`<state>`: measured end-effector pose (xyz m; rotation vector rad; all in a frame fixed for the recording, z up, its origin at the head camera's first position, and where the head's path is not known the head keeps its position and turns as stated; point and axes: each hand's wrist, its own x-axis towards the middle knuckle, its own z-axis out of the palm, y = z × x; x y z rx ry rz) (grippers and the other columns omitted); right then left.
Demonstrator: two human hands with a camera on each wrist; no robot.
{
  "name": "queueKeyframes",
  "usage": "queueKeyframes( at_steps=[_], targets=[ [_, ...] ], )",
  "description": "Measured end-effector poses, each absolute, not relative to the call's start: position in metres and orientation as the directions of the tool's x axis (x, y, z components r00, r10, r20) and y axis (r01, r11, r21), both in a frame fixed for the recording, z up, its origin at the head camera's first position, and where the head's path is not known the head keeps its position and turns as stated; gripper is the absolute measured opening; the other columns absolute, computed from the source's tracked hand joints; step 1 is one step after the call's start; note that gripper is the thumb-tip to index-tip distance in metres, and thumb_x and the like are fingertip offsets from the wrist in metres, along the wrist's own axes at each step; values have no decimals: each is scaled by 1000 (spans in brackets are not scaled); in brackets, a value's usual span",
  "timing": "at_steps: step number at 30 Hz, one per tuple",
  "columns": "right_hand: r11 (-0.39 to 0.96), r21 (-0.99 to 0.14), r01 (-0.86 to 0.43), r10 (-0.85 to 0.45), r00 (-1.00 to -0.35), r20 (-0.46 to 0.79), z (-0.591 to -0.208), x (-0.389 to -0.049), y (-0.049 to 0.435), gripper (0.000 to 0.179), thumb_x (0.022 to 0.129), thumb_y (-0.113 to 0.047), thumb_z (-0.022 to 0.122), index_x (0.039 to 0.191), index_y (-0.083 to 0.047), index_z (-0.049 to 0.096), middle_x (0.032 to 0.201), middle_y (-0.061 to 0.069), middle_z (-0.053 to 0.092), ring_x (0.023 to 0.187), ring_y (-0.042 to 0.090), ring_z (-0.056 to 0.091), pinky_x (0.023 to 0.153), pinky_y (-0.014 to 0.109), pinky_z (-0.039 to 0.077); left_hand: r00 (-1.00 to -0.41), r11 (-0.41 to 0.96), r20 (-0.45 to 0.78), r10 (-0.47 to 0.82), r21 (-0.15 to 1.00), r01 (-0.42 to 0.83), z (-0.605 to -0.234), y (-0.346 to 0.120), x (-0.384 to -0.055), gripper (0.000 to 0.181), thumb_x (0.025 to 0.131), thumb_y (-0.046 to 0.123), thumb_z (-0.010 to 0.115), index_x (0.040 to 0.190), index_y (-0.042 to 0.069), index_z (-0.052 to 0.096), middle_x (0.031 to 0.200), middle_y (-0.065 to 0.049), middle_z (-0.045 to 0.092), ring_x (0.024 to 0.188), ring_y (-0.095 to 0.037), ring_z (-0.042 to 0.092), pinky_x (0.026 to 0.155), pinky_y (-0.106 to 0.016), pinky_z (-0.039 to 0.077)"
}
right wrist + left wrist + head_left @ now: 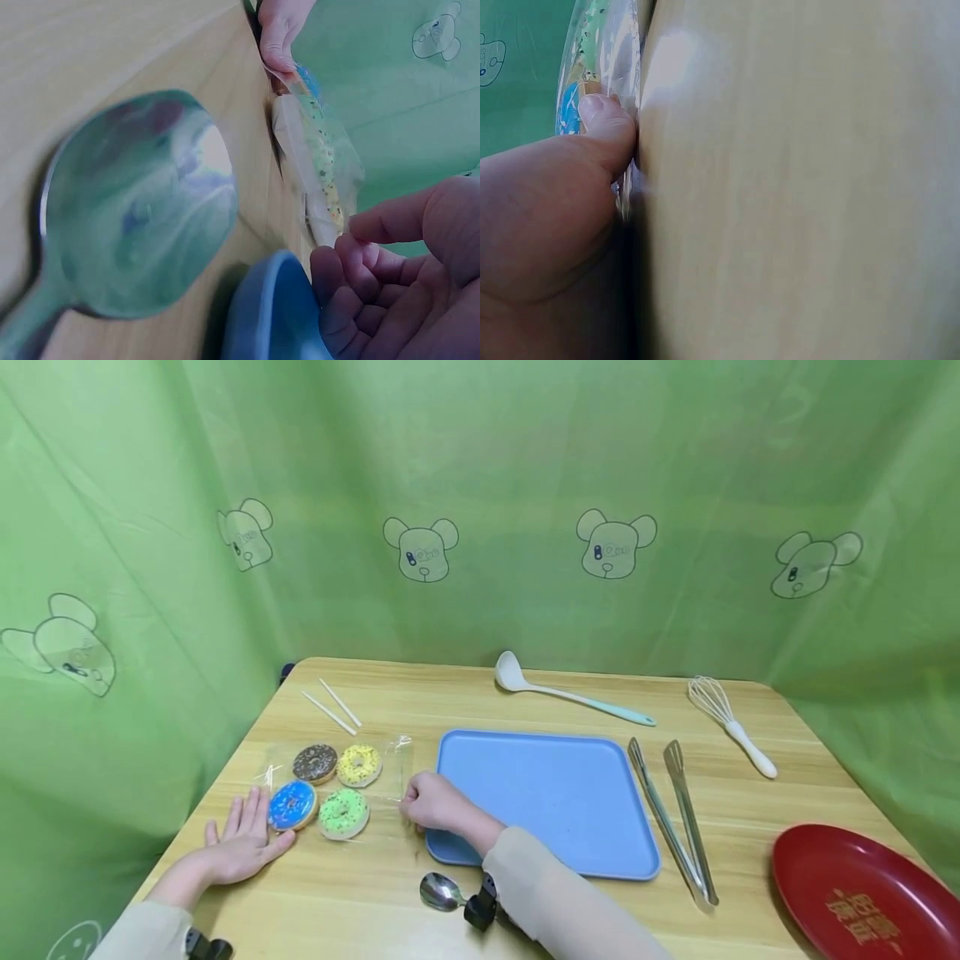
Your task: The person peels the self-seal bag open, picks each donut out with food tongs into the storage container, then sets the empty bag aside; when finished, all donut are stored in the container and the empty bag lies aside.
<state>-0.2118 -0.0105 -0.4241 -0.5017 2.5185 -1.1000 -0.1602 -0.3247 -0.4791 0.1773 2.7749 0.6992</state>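
1. Left hand lies palm down with its fingers straight and spread, grasping nothing; its thumb touches the near left corner of a clear plastic bag.
2. Right hand has its fingers curled, thumb and forefinger pinching the bag's right edge, just beside the blue tray.
3. From where I stand, the bag lies flat on the left part of the wooden table, its long axis running side to side and its loose right end pointing at the tray.
4. Inside sit four donuts in two rows: brown and yellow behind, blue and green in front. I can't tell which end is the bag's mouth.
5. Beyond the bag, two white sticks lie slantwise, near each other.
6. A metal spoon rests in front of the tray; metal tongs lie to its right, tips pointing away from the person.
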Motion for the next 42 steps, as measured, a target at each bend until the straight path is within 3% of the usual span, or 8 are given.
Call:
queueKeyframes(
  at_steps=[5, 12, 18, 26, 33, 42],
  targets=[
    [620, -759, -196, -455, -878, -145, -424, -214, -3, 22, 85, -5, 57, 64, -9, 53, 57, 3, 56, 50, 14, 53, 48, 25, 41, -956, 879, -231, 179, 475, 49, -476, -324, -160, 102, 88, 69, 30, 141, -7, -13, 145, -28, -24, 128, -46, -27, 84, -60, -33],
    [607, -778, -164, -449, -878, -165, -425, -213, 9, 26, 79, -1, 56, 54, -4, 53, 52, 7, 57, 43, 14, 46, 38, 21, 30, -955, 878, -241, 171, 477, 37, -477, -324, -159, 102, 88, 69, 31, 142, -7, -12, 144, -28, -25, 128, -45, -27, 84, -59, -33],
    [573, -814, -93, -442, -872, -211, -430, -213, 16, 19, 82, -6, 60, 64, 3, 60, 57, 9, 60, 47, 16, 53, 38, 22, 33, -956, 875, -235, 174, 483, 41, -481, -324, -161, 103, 87, 70, 30, 142, -6, -12, 145, -27, -26, 128, -45, -27, 84, -59, -33],
    [590, -790, -165, -471, -866, -171, -431, -223, 21, 24, 88, -22, 64, 71, -6, 59, 61, 6, 59, 50, 15, 52, 43, 24, 38, -962, 878, -216, 168, 476, 46, -483, -325, -162, 105, 86, 72, 30, 141, -7, -13, 145, -28, -24, 129, -45, -26, 83, -58, -34],
    [595, -772, -224, -446, -891, -86, -424, -231, 4, 30, 86, -35, 65, 74, -9, 58, 61, 1, 56, 51, 13, 52, 46, 25, 41, -964, 879, -209, 164, 475, 47, -482, -325, -161, 104, 87, 71, 30, 142, -6, -13, 145, -27, -24, 129, -45, -26, 84, -58, -33],
    [672, -695, -256, -411, -910, -63, -431, -242, -18, 33, 85, -28, 68, 61, -12, 52, 52, -4, 46, 46, 10, 42, 44, 23, 35, -963, 878, -218, 159, 477, 37, -484, -325, -162, 104, 87, 70, 30, 141, -8, -12, 145, -27, -23, 129, -45, -25, 84, -58, -33]
  ],
)
